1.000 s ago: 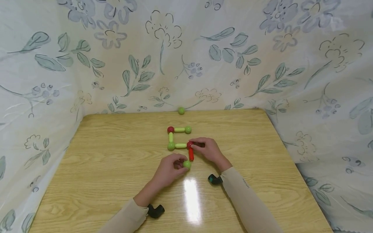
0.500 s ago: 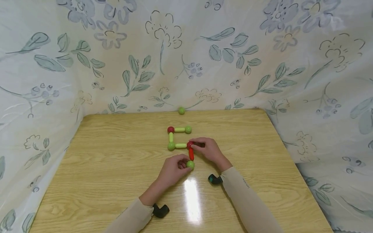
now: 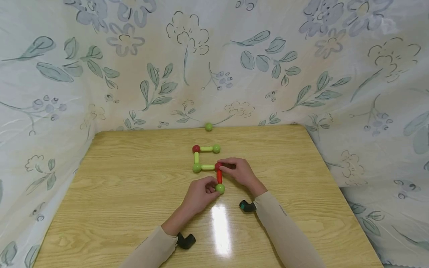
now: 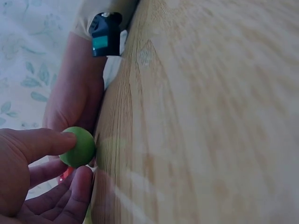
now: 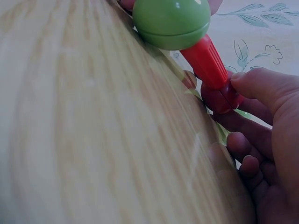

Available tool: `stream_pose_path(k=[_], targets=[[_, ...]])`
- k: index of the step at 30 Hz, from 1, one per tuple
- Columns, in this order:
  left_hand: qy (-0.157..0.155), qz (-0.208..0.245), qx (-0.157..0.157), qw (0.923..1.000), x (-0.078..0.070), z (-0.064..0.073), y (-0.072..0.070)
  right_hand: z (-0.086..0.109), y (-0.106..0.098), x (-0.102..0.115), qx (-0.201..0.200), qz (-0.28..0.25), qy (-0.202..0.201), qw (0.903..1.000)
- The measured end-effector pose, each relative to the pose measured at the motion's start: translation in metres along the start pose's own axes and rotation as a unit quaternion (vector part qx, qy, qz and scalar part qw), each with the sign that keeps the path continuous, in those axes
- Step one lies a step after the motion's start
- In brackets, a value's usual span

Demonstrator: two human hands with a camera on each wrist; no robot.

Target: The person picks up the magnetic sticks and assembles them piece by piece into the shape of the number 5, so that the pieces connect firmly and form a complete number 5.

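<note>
Between thumb and fingers, my left hand (image 3: 200, 193) pinches a green ball (image 3: 219, 188), which touches the near end of a red rod (image 3: 219, 176). That rod runs up to a red ball (image 3: 218, 166), gripped by my right hand (image 3: 239, 171). From the red ball a yellow-green rod (image 3: 207, 167) leads left to another green ball (image 3: 196, 167). A second yellow-green rod (image 3: 196, 158) goes from there to a far red ball (image 3: 196, 149), and a third rod (image 3: 206, 149) ends at a green ball (image 3: 216, 148). In the right wrist view the red rod (image 5: 205, 60) meets the green ball (image 5: 173, 21).
A loose green ball (image 3: 209, 127) sits at the back edge of the wooden table (image 3: 134, 178), against the floral cloth (image 3: 207, 74). Black wrist devices stick out by the left sleeve (image 3: 151, 247) and the right sleeve (image 3: 285, 227).
My left hand has moved right with the green ball, from beside the red rod's near end to touching it. The right hand has stayed on the red ball.
</note>
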State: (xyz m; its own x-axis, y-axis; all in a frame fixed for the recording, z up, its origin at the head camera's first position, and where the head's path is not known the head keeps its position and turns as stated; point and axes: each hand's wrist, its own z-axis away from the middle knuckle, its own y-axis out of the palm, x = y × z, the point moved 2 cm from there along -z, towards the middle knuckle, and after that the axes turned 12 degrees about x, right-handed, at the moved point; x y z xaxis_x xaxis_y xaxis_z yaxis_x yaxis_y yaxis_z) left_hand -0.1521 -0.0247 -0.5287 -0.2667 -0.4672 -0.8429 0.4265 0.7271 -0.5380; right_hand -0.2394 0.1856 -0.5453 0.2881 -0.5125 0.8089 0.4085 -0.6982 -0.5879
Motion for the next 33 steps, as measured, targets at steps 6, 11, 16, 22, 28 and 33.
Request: stream_pose_path(k=[6,11,16,22,28,33], targets=[[0.0,-0.006,-0.002,1.0,-0.0014,0.0006,-0.0003,-0.0004,0.0004,-0.0012,0.001,0.002,0.001,1.0],[-0.004,-0.017,0.008,0.9998,-0.0017,-0.0007,0.0,-0.0001,0.0006,-0.0009,0.001,0.0,-0.002,1.0],[-0.004,-0.027,0.017,0.9995,-0.0036,-0.0018,-0.0001,0.0004,0.0005,0.0,0.001,0.001,-0.007,1.0],[-0.007,-0.034,0.021,0.9992,-0.0031,-0.0027,0.0013,0.0012,0.0006,0.0009,0.001,0.001,-0.011,0.9999],[-0.005,-0.039,0.019,0.999,-0.0048,-0.0009,0.0009,0.0018,0.0016,0.0006,-0.002,-0.005,-0.011,0.9999],[0.003,-0.046,0.013,0.9989,-0.0102,0.0045,-0.0037,0.0046,0.0005,-0.0017,-0.001,-0.014,-0.003,0.9999]])
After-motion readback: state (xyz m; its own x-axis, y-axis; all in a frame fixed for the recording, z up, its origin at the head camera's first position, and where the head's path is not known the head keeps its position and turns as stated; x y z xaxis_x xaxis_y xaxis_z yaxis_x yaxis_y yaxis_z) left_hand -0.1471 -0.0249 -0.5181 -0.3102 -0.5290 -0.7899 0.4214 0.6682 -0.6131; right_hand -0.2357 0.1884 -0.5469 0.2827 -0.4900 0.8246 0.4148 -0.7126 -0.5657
